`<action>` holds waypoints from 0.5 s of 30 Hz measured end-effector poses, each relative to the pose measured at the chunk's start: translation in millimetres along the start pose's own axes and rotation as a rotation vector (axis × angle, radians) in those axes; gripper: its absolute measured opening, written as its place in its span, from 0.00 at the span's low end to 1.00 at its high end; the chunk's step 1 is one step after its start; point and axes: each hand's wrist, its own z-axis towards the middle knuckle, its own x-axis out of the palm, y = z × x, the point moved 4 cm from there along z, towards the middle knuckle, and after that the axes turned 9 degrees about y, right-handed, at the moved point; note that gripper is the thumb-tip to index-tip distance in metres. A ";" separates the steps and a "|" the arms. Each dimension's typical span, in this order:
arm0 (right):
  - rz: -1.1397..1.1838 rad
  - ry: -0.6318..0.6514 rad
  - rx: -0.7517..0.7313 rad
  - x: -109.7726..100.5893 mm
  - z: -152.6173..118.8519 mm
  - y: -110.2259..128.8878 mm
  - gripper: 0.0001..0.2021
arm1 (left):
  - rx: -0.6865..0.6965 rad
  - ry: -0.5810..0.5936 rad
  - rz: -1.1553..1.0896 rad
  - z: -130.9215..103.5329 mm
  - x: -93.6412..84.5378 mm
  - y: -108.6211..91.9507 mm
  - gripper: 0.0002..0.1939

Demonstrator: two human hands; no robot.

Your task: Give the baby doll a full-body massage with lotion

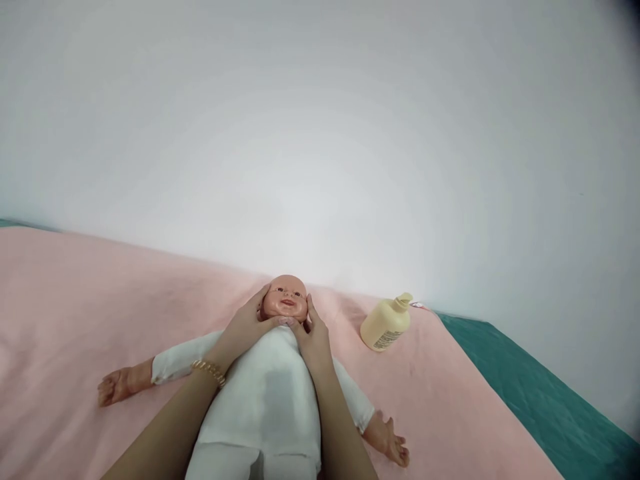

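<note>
A baby doll (280,393) with a white cloth body and a hard plastic head (286,293) lies on its back on the pink sheet. My left hand (250,325) cups the left side of the head, and my right hand (315,337) cups the right side. Both thumbs meet under the doll's chin, while the other fingers curve round toward the back of the head, partly hidden. The doll's plastic hands (125,385) stretch out to either side. A gold bracelet (210,371) circles my left wrist.
To the right of the doll, a pale yellow pump bottle (386,325) stands on the pink sheet (450,413). Green covering (535,387) shows past the sheet's right edge. A plain white wall (320,133) rises just behind the doll's head.
</note>
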 end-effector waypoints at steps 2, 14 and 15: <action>-0.030 -0.003 -0.002 0.3 0.3 0.3 0.44 | -0.017 -0.036 0.012 -0.4 -0.7 -0.4 0.50; -0.087 0.053 0.013 -6.1 3.1 6.9 0.38 | -0.004 -0.010 0.090 1.3 -8.1 1.6 0.44; -0.092 0.069 0.022 -6.6 2.4 8.6 0.38 | -0.008 0.000 0.091 1.1 -8.5 1.1 0.44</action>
